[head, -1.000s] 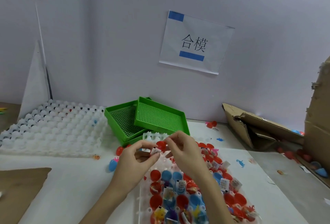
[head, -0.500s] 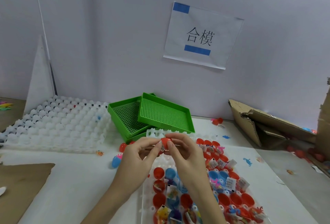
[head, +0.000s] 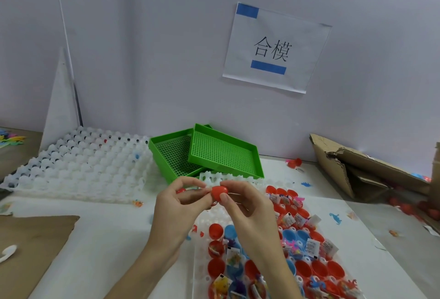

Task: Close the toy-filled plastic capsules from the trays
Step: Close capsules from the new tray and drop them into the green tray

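Two hands meet over the far end of the filled tray (head: 197,263), raised off the tabletop (head: 114,239) so the red capsule (head: 219,192) can be squeezed from both sides. The right hand (head: 247,210) pinches the capsule between thumb and forefinger, its other fingers curled loosely below. The left hand (head: 181,205) comes in from the left, thumb and fingertips closed on the capsule's left end; judging by that opposed hold, the two halves are being pressed together, and whether the seam has fully snapped cannot be told from here.

From the head view, the capsule is a small, smooth, glossy red egg shape, with something pale and thin showing at its left edge between the left fingers, too small to identify.

Beneath the hands the white tray holds rows of open red and blue capsule halves (head: 309,270) loaded with small packeted toys, within easy reach for the next pick. Far left lies a stack of white empty trays (head: 78,167); behind, two green mesh baskets (head: 223,153) sit nested askew, plausibly for finished capsules. A torn cardboard box (head: 362,165) lies at the far right
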